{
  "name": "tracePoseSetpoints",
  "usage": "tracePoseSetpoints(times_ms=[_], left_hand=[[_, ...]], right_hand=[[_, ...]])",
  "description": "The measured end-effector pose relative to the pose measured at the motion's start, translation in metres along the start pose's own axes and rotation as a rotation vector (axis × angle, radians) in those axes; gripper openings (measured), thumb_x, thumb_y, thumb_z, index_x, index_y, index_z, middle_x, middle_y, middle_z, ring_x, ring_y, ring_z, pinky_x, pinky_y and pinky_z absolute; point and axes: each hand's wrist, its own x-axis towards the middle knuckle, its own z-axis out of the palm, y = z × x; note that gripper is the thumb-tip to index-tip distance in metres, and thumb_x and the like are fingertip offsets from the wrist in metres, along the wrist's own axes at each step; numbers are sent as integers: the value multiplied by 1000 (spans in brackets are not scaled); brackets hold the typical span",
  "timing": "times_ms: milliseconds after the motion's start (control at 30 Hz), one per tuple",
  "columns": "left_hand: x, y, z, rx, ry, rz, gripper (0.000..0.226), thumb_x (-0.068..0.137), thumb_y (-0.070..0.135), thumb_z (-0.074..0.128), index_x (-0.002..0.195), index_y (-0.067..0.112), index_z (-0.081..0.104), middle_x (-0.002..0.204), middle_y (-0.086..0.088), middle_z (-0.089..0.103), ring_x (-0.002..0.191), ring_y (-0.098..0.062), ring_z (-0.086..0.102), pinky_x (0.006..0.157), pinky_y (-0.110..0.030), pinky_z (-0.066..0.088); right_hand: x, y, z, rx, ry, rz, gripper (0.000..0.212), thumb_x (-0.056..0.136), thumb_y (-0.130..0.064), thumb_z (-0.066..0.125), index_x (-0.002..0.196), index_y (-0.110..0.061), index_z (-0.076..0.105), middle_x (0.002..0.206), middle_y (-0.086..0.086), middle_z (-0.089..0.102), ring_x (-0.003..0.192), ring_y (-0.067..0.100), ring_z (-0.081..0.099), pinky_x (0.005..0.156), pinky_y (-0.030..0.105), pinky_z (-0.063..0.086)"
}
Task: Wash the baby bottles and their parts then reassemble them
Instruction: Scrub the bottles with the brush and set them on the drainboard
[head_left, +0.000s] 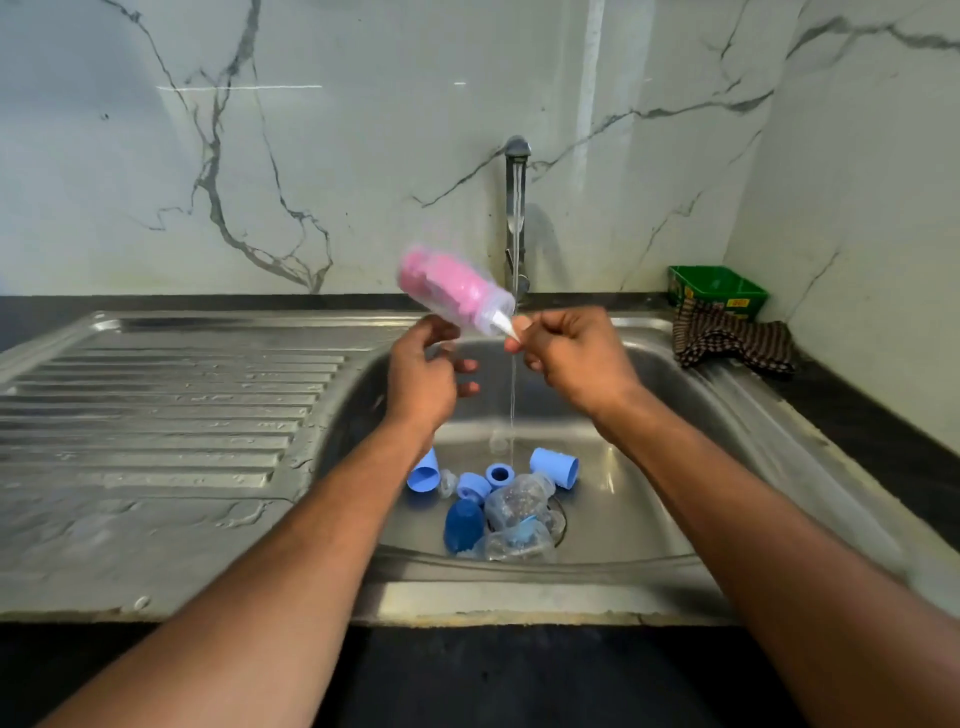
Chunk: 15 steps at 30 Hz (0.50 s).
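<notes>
A clear baby bottle (452, 291), blurred by motion, tilts above the sink with a pink sponge brush inside it. My right hand (571, 358) pinches the brush's white handle (504, 325) at the bottle's mouth, under the water stream (513, 405). My left hand (421, 379) hovers just below the bottle with loosely curled fingers, gripping nothing. On the sink floor lie two clear bottles (519, 501), light blue caps (555, 466), a blue ring (500, 474) and a dark blue cap (464, 525).
The tap (517, 208) runs at the back of the steel sink (519, 566). A ribbed drainboard (156, 405) spreads to the left. A green tub (717, 291) and a checked cloth (732, 338) sit at the back right by the marble wall.
</notes>
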Motion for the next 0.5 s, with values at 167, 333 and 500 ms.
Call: tracePoseSetpoints(times_ms=[167,333,500], left_hand=[[9,8,-26,-132,300,-353,27,106,33,38,103,12,54,98,-9,56,61,-21,59,41,-24,52],[11,13,-28,34,65,-438,58,76,64,71,101,12,59,101,-13,69,62,-24,69,49,-28,55],[9,11,-19,-247,-55,-389,25,87,22,73,92,15,49,102,-9,67,81,-29,70,60,-36,62]], right_hand=[[0,34,-7,-513,-5,38,25,98,-35,57,86,-22,75,57,-8,55,52,11,49,57,28,39],[-4,32,14,-786,-35,-65,26,96,-42,58,95,-22,74,81,2,69,75,26,63,68,36,52],[-3,27,6,-739,73,-75,25,94,-40,59,87,-19,71,78,2,67,74,25,61,67,34,49]])
